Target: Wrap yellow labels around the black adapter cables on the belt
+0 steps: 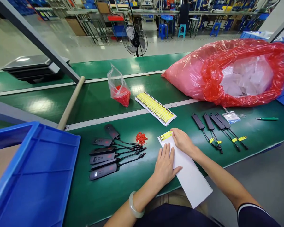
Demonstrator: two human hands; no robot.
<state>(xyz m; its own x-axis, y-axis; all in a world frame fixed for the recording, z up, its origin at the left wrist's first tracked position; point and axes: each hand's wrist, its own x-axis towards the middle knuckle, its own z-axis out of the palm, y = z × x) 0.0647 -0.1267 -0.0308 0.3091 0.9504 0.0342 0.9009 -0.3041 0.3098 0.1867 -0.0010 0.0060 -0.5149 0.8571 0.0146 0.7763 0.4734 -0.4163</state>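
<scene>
A long white label sheet (191,179) lies slanted in front of me, mostly bare, with a few yellow labels (166,136) at its far end. My left hand (164,165) rests flat on it, fingers stretched out and thumb apart. At the sheet's far right corner, my right hand (181,140) has its fingers bent and closed at the end of the yellow labels; its fingertips are partly hidden. Just beyond lies another label sheet (156,108) full of yellow labels. Small red rings (141,138) are piled left of my hands.
Several black cabled devices (103,157) lie at the left; others with yellow cable tags (219,121) lie at the right, near green-handled cutters (267,119). A blue bin (38,176), a bag of red pieces (120,91) and a large red plastic bag (210,78) surround the work area.
</scene>
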